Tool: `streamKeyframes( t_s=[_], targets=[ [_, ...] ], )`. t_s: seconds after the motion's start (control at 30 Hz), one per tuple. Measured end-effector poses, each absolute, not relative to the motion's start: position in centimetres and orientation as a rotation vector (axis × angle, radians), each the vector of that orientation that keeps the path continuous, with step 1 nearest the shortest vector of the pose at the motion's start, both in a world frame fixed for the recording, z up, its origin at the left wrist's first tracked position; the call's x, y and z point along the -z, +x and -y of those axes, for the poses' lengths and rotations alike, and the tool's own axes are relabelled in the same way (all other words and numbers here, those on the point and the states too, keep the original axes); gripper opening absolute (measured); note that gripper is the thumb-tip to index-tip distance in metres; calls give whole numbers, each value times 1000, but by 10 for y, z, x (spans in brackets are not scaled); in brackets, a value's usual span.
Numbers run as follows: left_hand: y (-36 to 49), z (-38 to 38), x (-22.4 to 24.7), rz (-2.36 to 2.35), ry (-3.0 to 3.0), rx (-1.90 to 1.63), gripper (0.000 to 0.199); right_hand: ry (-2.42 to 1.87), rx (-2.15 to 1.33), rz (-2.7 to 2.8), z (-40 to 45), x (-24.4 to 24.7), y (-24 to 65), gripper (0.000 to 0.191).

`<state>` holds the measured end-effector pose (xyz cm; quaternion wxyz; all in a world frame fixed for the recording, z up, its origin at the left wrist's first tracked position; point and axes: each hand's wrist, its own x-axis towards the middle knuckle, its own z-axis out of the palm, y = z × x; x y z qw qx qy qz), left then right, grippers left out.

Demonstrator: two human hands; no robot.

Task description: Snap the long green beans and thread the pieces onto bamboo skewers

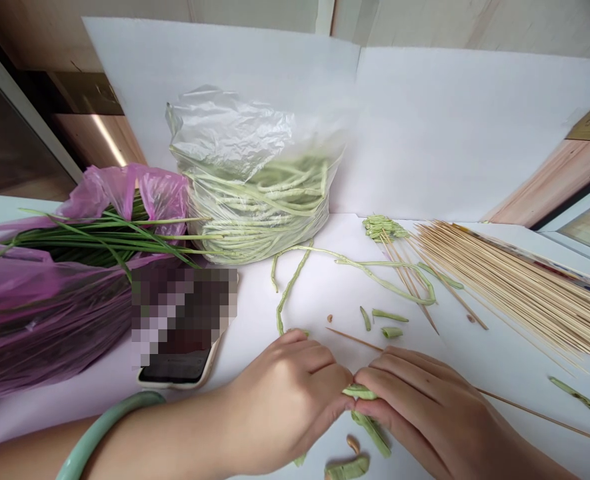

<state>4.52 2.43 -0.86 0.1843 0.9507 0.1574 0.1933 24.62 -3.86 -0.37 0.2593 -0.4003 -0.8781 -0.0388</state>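
My left hand [295, 383] and my right hand [419, 397] meet low in the middle of the head view. Their fingertips are closed on a short piece of long bean [361, 392]. Just below the fingertips lie another bean piece [372, 433], a small brown seed [353, 444] and a broken piece of pod [349, 468]. A bamboo skewer [352, 339] passes beneath my right hand and comes out on its right side. One whole long bean [291, 290] runs down to my left knuckles, where its end is hidden.
A clear plastic bag [255, 200] of long beans stands at the back. To the left are a pink bag [19, 333] with green stalks and a phone [179, 367]. Many skewers [519, 287] lie right, near a bundle of skewered beans [382, 228]. Bean scraps [391, 331] lie between.
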Motion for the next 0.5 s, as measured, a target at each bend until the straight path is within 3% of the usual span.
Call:
streamKeyframes(
  t_s=[0.13,0.33,0.5],
  targets=[
    [45,-22,10,-383,2801,-537,25,-1132,-50,2402,41,7,246,31],
    [44,-24,6,-324,2830,-472,9,-1145,-167,2455,42,3,249,35],
    [45,-23,7,-342,2882,-479,10,-1181,-317,2538,41,1,249,34]
  ],
)
